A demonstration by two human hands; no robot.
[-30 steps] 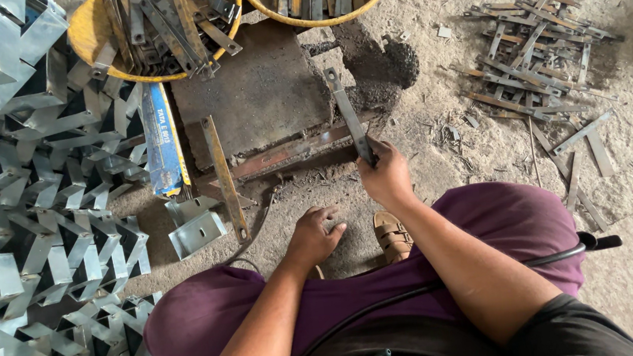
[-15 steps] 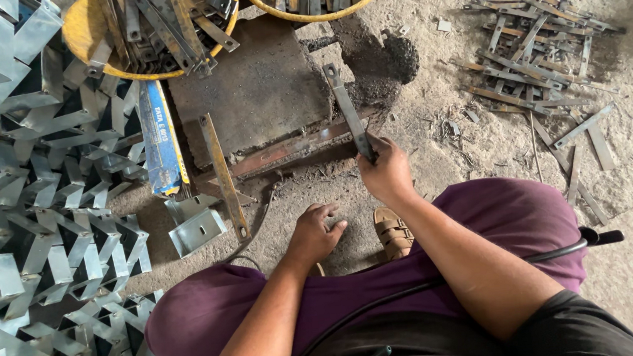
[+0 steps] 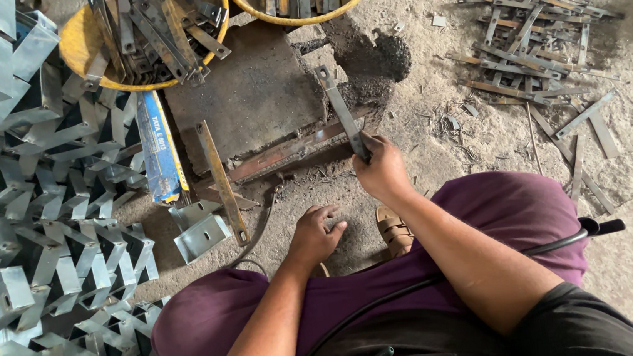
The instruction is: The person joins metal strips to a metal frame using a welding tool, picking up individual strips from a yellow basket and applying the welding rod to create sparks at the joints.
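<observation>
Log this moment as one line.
right hand: grips flat metal strip over steel plate | left hand: empty, on floor by knee | nearby: yellow tubs of strips, bent brackets piled left

Dusty concrete floor (image 3: pixel 484 146), gritty with dark filings beside a flat rusty steel plate (image 3: pixel 247 99) lying on it. Directly on floor: two yellow tubs (image 3: pixel 80 54) of metal strips at top, heap of bent galvanised brackets (image 3: pixel 34 221) at left, scattered pile of flat rusty strips (image 3: pixel 528 49) at upper right. Also a blue box (image 3: pixel 160 146) and a loose rusty bar (image 3: pixel 222 181) at the plate's left edge.
</observation>
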